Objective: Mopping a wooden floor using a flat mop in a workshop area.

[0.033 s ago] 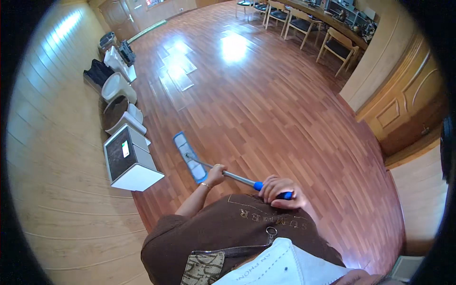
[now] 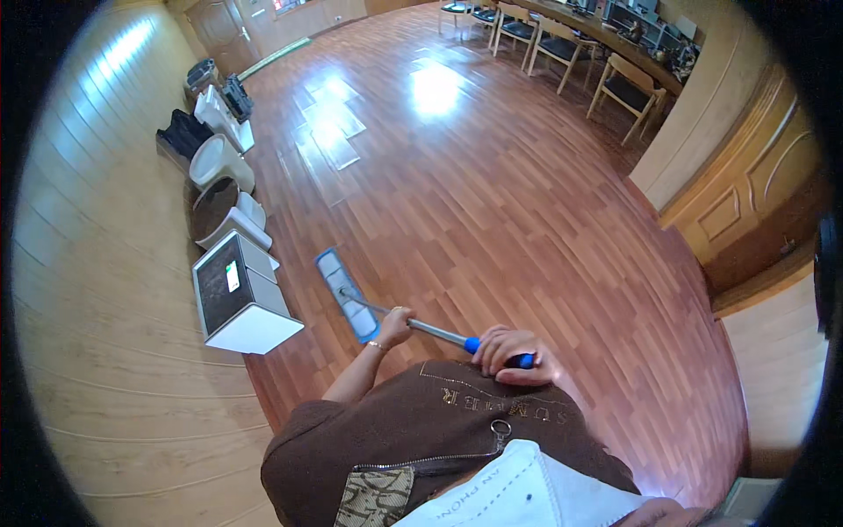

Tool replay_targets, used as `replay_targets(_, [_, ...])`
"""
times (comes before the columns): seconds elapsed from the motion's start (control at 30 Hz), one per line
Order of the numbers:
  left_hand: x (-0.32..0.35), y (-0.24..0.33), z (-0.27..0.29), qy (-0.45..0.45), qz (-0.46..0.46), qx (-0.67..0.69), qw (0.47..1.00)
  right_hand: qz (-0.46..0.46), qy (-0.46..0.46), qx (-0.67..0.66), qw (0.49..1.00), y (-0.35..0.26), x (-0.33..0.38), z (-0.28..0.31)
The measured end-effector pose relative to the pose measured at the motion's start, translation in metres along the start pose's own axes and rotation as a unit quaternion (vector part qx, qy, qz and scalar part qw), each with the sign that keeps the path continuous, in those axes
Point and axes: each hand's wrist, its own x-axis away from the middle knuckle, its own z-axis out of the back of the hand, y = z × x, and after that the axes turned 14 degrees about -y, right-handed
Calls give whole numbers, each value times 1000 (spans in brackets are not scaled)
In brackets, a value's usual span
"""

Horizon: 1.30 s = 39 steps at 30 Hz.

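Observation:
A flat floor mop is in both my hands, its metal pole (image 2: 436,331) slanting across in front of my body. My left hand (image 2: 396,326), with a bracelet at the wrist, is wrapped round the pole lower down, nearer the mop head. Round the blue grip (image 2: 524,361) at the pole's upper end, my right hand (image 2: 511,351) is closed, close to my chest. The long mop head (image 2: 348,297), pale with a blue rim, lies flat on the wood-patterned floor (image 2: 492,228), ahead and to my left.
A white cabinet with a dark top (image 2: 255,327) stands left of the mop head. Beyond it along the wall are a white bin-like container (image 2: 219,164) and other boxes. Wooden chairs (image 2: 628,90) line a long desk at the far right. A wooden door (image 2: 746,193) is on the right.
The mop head has slid slightly to the left along the floor. Both my hands have shifted a little left with the pole, their hold unchanged.

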Motion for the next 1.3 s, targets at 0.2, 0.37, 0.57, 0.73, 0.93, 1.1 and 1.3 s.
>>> replay_targets(0.2, [20, -35, 4, 57, 42, 8, 997, -36, -54, -90, 994, 45, -4, 22])
replay_targets(0.37, [-6, -30, 3, 119, 50, -19, 991, -105, -32, -115, 987, 50, 3, 49])
replay_targets(0.57, [-66, 13, 22, -66, 92, 25, 993, -152, 116, -116, 975, 14, 24, 69])
replay_targets(0.73, [-114, 76, 23, -127, -33, 11, 991, -149, 227, -30, 962, -30, 52, 67])
replay_targets(0.93, [-193, 132, -5, -195, -279, 35, 940, -137, 331, 137, 923, -77, 68, 44])
replay_targets(1.1, [-221, 200, -31, -212, -446, -4, 870, -149, 391, 309, 854, -110, 55, 6])
replay_targets(1.3, [-235, 260, -71, -294, -552, -24, 780, -132, 322, 479, 806, -124, 27, -7])
